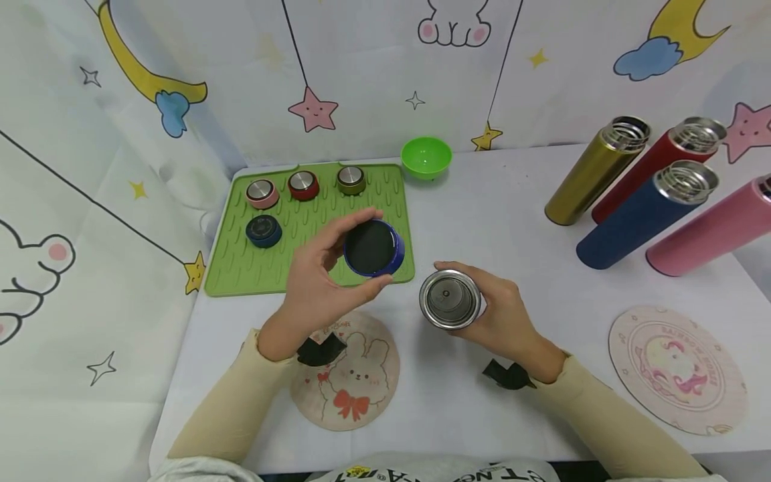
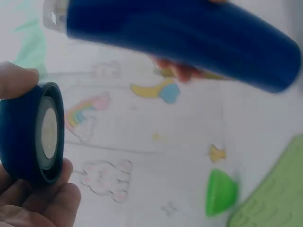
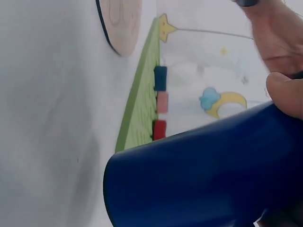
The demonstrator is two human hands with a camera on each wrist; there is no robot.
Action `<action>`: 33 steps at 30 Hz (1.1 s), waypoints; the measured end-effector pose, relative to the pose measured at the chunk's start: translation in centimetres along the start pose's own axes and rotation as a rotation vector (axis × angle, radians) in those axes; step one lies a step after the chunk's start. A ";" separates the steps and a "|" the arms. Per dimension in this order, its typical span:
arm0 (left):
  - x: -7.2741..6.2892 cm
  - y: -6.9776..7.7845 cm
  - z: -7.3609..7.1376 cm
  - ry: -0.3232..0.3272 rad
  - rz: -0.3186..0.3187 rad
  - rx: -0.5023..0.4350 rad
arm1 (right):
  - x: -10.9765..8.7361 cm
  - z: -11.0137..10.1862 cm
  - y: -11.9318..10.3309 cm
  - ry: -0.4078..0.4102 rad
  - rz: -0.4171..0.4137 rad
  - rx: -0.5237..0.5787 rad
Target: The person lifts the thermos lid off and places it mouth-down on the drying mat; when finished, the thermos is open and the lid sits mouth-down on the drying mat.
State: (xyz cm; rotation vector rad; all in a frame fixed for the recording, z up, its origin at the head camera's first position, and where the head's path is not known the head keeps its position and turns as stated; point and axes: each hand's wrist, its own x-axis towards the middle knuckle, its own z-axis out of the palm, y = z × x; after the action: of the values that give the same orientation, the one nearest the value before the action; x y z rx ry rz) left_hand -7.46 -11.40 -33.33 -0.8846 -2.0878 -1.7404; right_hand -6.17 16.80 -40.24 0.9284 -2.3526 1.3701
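In the head view my left hand (image 1: 319, 281) pinches a blue bottle lid (image 1: 372, 248) between thumb and fingers, its dark face toward the camera. The left wrist view shows the pale disc inside the lid's rim (image 2: 49, 130). My right hand (image 1: 500, 311) grips an uncapped blue thermos bottle (image 2: 180, 38). Its steel mouth (image 1: 450, 299) faces up toward the head camera, which hides most of the body there. The right wrist view has the smooth blue body and base (image 3: 199, 179). Lid and bottle are apart, held side by side above the table.
A green mat (image 1: 307, 268) carries pink (image 1: 262, 193), red (image 1: 303, 185), olive (image 1: 351, 181) and dark blue lids (image 1: 263, 231). A green bowl (image 1: 426, 158) stands behind. Several uncapped bottles, including a gold one (image 1: 596, 174), stand right. Round bunny (image 1: 379, 395) and unicorn mats (image 1: 677, 418) lie nearer.
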 end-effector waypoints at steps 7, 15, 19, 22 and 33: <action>0.9 -4.8 -1.0 -0.046 -0.236 0.137 | 0.3 -1.3 1.7 0.024 0.080 -0.040; 2.4 -10.1 -2.1 -0.076 -0.470 0.313 | 0.6 -3.0 4.3 0.089 0.207 -0.091; 2.7 -12.5 -2.9 -0.073 -0.556 0.362 | 1.0 -3.8 5.3 0.097 0.294 -0.098; 2.9 -13.9 -3.5 -0.075 -0.604 0.399 | 1.2 -4.7 6.0 0.099 0.369 -0.111; 3.3 -16.5 -5.3 -0.038 -0.690 0.492 | 2.1 -7.7 8.5 0.150 0.607 -0.139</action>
State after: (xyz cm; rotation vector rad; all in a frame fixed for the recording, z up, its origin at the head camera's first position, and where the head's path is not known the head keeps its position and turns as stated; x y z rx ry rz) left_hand -20.99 -16.99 -43.19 -0.0459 -2.8775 -1.3259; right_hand -13.93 25.48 -40.91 0.0543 -2.6760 1.3740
